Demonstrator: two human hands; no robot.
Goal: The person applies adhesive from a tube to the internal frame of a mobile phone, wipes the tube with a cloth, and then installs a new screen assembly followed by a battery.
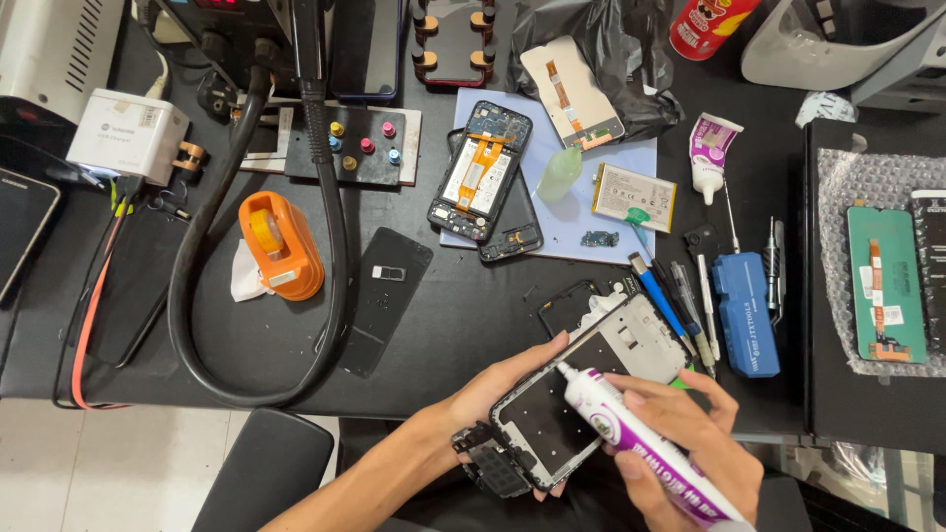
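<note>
My left hand [493, 389] grips a phone frame [591, 389] by its left edge and holds it tilted above the near edge of the black workbench [443, 315]. A black part sits under the frame near my left wrist. My right hand [690, 443] is wrapped around a white and purple glue tube [645, 448]. The tube's white nozzle rests against the inner side of the frame, near its upper left rim.
An opened phone body [481, 169] lies on a blue mat [591, 222] beside a battery [634, 197] and a screen panel [572, 94]. An orange tape dispenser [281, 246], a thick black hose [330, 236], a blue tool case [745, 313] and screwdrivers lie around.
</note>
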